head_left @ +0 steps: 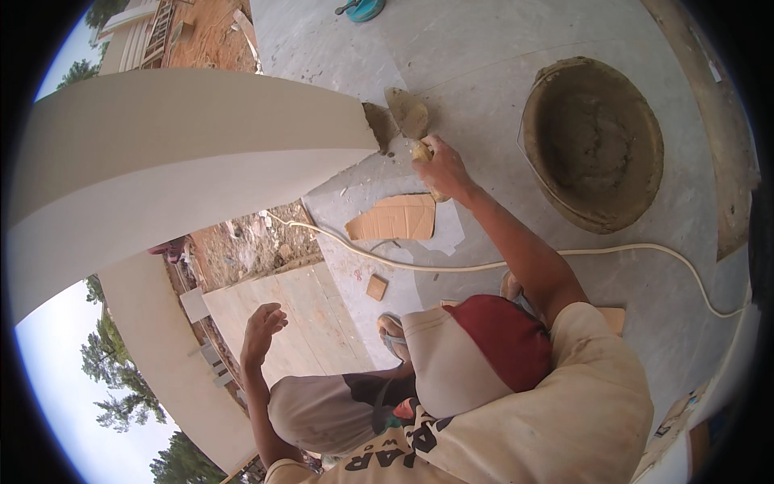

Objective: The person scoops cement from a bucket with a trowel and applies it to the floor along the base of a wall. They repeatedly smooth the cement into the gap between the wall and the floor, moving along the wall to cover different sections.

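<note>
My right hand (443,171) grips the handle of a trowel, reaching forward over the grey floor. The trowel blade (409,114), smeared with mortar, is beside the foot of a pale pillar (242,113). Wet mortar (377,127) sits at the pillar's end, close to the blade. My left hand (262,329) is raised out to the left, holding nothing, its fingers loosely bent. To the right of my right hand stands a round tub (556,198) caked with mortar, with more mortar inside it.
A torn cardboard piece (395,218) lies before my sandalled feet, with a small brown square piece (376,287) nearby. A cream hose (484,265) crosses the floor. Rubble (250,250) and a pale board (286,315) are at left. A teal object (367,10) sits at the far edge.
</note>
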Demonstrator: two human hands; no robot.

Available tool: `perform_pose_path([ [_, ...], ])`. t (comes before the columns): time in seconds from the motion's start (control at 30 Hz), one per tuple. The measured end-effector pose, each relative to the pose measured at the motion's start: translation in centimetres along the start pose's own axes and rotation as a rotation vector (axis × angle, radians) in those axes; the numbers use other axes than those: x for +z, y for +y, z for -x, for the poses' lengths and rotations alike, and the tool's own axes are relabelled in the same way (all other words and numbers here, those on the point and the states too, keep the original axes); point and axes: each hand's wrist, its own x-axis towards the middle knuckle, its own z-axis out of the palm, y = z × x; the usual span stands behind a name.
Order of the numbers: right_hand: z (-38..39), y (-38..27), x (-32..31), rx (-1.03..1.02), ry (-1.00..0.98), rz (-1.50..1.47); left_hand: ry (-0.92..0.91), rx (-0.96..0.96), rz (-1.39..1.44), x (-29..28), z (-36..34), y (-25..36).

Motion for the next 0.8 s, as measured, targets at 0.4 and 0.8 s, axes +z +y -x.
perform_pose_path([
  [0.4,-0.2,0.0,0.2,0.071,-0.178,-0.221,-0.011,0.003,0.015,-0.2,-0.5,0.1],
  [0.8,8.9,-6.2,-8.5,0.114,-0.208,-0.464,-0.021,0.03,0.025,0.4,-0.9,0.8],
])
